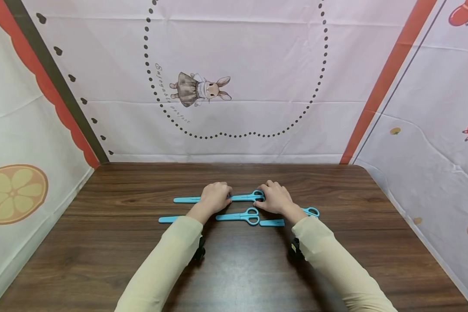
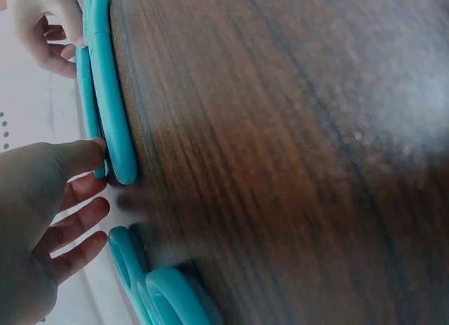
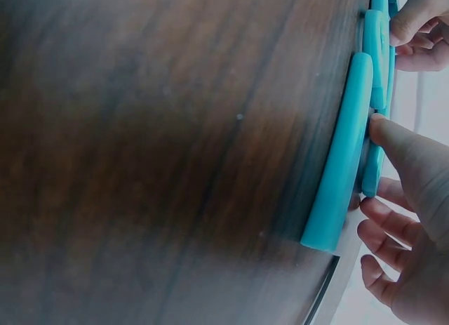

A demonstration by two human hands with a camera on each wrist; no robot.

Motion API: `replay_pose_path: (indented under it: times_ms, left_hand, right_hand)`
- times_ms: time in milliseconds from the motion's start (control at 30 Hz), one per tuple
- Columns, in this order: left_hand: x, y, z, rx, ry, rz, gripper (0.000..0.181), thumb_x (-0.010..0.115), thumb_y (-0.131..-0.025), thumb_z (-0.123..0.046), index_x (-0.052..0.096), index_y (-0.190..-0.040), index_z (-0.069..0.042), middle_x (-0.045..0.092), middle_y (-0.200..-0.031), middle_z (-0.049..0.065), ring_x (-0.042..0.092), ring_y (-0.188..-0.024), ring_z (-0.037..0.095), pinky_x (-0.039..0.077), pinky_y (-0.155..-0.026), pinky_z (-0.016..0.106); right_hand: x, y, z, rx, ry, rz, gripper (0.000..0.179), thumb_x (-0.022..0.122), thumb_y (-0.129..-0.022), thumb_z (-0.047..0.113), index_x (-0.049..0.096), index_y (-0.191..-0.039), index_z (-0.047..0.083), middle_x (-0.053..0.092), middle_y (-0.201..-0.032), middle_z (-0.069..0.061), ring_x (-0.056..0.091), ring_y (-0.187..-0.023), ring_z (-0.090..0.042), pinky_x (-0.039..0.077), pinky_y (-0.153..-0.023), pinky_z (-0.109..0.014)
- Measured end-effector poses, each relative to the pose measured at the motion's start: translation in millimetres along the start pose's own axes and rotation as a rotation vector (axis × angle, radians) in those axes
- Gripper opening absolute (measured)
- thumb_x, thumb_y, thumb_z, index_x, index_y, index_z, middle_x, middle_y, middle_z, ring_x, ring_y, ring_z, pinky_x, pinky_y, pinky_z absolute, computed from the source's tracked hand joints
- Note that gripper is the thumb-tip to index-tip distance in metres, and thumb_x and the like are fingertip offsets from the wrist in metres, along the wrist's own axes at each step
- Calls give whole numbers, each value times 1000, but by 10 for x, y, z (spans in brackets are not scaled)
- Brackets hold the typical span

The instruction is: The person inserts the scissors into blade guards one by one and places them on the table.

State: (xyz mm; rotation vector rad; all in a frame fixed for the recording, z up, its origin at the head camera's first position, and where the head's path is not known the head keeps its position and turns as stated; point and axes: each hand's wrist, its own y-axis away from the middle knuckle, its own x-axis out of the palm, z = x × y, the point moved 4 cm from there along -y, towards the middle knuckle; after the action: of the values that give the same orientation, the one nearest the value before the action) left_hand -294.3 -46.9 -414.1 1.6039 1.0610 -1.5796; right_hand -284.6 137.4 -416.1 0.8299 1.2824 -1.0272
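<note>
A pair of light-blue scissors (image 1: 242,197) lies lengthwise between the two hands in the far row. My left hand (image 1: 215,197) pinches its blade end between thumb and forefinger, with the other fingers loosely bent in the left wrist view. At the handle loops, my right hand (image 1: 274,197) grips with thumb and fingertips. Nearer me is a second pair of blue scissors (image 1: 237,216), its loops to the right. Beside those loops lies a blue blade cover (image 1: 272,223), seen close in the right wrist view as a smooth cover (image 3: 340,156).
Left of my left hand, another blue blade piece (image 1: 186,200) points left. A further blue piece (image 1: 168,219) is partly hidden by the left sleeve. Scissor loops (image 1: 312,211) show behind the right wrist. A patterned cloth (image 1: 238,147) rises behind the brown table (image 1: 234,277).
</note>
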Motion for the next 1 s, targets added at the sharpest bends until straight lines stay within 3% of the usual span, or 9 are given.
replay_pose_path:
  times_ms: [300,667,800,1000]
  left_hand:
    - [22,-10,0,-10,20,10,17,66,-86,-25,70,-100,-17,62,-94,0,60,-84,17,50,-69,32]
    - [15,-8,-3,-17,-4,39,22,66,-85,-28,69,-104,-17,63,-97,0,60,-85,17,51,-70,33]
    - [-2,5,-10,-18,-5,28,22,66,-85,-29,68,-105,-19,63,-98,-1,61,-85,16,51,-69,32]
    - [-66,34,-85,31,-7,-40,21,66,-85,-28,68,-104,-19,62,-97,-3,61,-83,15,51,-68,30]
  right_hand:
    - [-32,24,-15,-10,-29,-13,55,64,-82,47,57,-124,12,54,-107,-10,52,-91,-26,44,-71,-39]
    - [-133,113,-17,-30,-87,-9,44,57,-91,36,55,-125,8,57,-108,-10,54,-94,-28,45,-74,-41]
    - [-155,150,-28,-42,-96,-48,40,57,-91,33,57,-122,8,59,-108,-9,55,-97,-27,46,-77,-43]
    - [-214,216,-57,-79,-91,-158,32,61,-89,26,61,-115,8,63,-104,-7,60,-90,-25,50,-70,-39]
